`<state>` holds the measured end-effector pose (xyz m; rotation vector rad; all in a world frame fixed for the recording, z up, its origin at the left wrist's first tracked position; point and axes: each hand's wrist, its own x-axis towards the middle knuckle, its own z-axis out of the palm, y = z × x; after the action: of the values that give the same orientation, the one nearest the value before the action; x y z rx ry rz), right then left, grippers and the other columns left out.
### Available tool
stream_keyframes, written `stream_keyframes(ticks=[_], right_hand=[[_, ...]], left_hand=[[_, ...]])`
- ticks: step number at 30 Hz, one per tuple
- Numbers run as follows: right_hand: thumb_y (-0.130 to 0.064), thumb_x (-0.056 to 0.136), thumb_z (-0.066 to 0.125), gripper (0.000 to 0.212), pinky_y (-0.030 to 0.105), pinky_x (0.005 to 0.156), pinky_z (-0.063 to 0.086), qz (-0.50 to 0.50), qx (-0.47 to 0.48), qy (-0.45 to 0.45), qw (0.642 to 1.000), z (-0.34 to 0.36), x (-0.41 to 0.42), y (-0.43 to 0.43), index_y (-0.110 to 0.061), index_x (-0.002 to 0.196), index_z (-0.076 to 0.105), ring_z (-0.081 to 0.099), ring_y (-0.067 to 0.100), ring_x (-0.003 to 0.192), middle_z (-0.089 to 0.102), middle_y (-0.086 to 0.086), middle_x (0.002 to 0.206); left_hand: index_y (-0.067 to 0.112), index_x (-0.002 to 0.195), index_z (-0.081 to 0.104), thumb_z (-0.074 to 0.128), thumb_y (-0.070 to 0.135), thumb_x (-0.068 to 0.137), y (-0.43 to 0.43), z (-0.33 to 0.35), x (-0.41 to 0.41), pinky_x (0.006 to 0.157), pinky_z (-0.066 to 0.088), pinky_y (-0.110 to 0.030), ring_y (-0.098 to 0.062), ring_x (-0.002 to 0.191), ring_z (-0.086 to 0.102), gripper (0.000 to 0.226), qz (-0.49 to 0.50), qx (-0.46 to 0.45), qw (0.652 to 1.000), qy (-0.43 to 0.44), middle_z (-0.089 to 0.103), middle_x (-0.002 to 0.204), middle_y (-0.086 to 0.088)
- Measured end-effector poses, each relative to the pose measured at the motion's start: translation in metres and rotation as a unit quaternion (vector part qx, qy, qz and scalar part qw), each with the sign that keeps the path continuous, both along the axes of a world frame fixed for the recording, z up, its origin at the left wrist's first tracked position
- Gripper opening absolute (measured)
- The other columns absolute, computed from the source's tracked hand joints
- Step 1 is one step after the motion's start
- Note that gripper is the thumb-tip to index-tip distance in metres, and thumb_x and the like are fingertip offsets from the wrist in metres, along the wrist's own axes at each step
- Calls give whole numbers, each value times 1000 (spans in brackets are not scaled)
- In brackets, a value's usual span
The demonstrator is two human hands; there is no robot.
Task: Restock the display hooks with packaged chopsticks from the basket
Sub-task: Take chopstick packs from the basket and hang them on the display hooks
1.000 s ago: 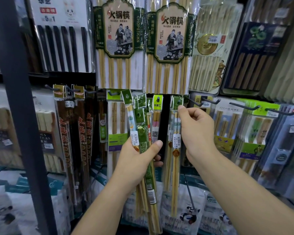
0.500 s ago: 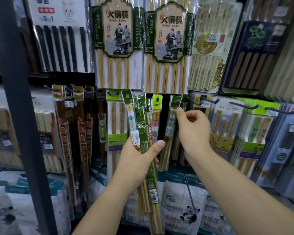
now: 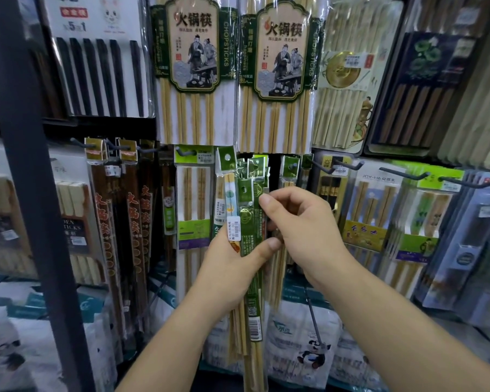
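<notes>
Green-sleeved chopstick packs (image 3: 248, 222) stand gripped in the left hand (image 3: 229, 267), thumb across them. The right hand (image 3: 306, 230) has left the hook (image 3: 294, 166), where a pack (image 3: 288, 178) now hangs, and pinches the bundle's edge, probably drawing the next.

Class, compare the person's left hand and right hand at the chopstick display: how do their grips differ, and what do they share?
The left hand wraps the bundle of chopstick packs at mid-length, thumb across the front; the right hand only pinches its upper part with fingertips. The left sits lower, the right higher. Both hold the same bundle.
</notes>
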<state>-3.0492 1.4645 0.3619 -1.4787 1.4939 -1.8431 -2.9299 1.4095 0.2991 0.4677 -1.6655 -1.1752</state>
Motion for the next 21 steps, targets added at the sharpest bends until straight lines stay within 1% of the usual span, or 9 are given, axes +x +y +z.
stream_keyframes(ticks=[2, 4, 7, 10, 12, 14, 16, 19, 21], right_hand=[[-28, 94, 72, 13, 22, 64, 52, -19, -1, 11, 1000, 0, -3, -1, -26, 82, 74, 62, 5, 67, 67, -10, 68], [-30, 94, 71, 13, 23, 63, 51, -39, 5, 12, 999, 0, -4, -3, -24, 83, 72, 57, 2, 63, 60, -13, 63], [-28, 95, 71, 10, 24, 65, 51, -29, 14, -1, 999, 1, -4, -4, -22, 87, 69, 58, 1, 62, 62, -13, 62], [-25, 93, 74, 7, 23, 70, 53, -4, 4, -17, 1000, 3, -3, -2, -24, 98, 71, 68, 3, 75, 73, -4, 78], [-24, 91, 76, 8, 19, 69, 54, -9, -12, -16, 1000, 5, -4, -1, -24, 98, 73, 69, 5, 78, 75, -2, 85], [-21, 93, 73, 4, 17, 65, 55, -5, -25, -32, 999, 8, -4, 2, -20, 97, 74, 71, 6, 76, 76, 1, 85], [-19, 98, 67, 9, 17, 59, 53, -7, -34, -57, 998, 12, -3, 3, -19, 91, 73, 71, 7, 71, 77, 3, 81], [-26, 100, 63, 23, 28, 63, 57, -41, -40, -81, 995, 20, -5, 2, -25, 78, 72, 70, 13, 69, 76, 3, 77], [-32, 100, 62, 29, 29, 61, 56, -61, -33, -89, 994, 23, -6, 1, -26, 73, 71, 64, 9, 62, 75, 1, 74]], left_hand=[[42, 105, 68, 74, 63, 79, 0, -1, 0, 86, 59, -55, -23, 90, 73, 33, -13, 25, 999, 21, 77, 95, 5], [38, 110, 70, 72, 60, 81, 0, -1, 1, 94, 56, -64, -29, 99, 73, 37, -28, 45, 998, 34, 78, 104, 2], [40, 111, 72, 72, 51, 86, -1, -2, 0, 89, 59, -59, -28, 96, 75, 27, -40, 53, 997, 41, 79, 103, 1], [34, 109, 74, 73, 38, 93, -1, -3, 0, 72, 63, -47, -29, 82, 77, 17, -56, 78, 993, 65, 79, 96, -6], [31, 112, 75, 73, 36, 92, -2, -2, 1, 74, 63, -48, -28, 86, 76, 20, -66, 99, 989, 83, 79, 100, -5], [32, 112, 76, 73, 36, 91, -3, -2, 3, 83, 62, -52, -28, 96, 76, 22, -65, 106, 989, 81, 79, 106, -3], [27, 108, 76, 73, 38, 91, -4, -3, 4, 86, 61, -48, -27, 100, 76, 20, -54, 101, 991, 71, 79, 108, -3], [10, 108, 71, 75, 31, 92, -4, -3, 4, 68, 63, -40, -28, 79, 75, 27, -50, 136, 985, 97, 76, 89, -13], [8, 109, 69, 73, 24, 95, -5, -3, 4, 65, 63, -41, -27, 73, 72, 21, -50, 144, 983, 105, 71, 81, -12]])
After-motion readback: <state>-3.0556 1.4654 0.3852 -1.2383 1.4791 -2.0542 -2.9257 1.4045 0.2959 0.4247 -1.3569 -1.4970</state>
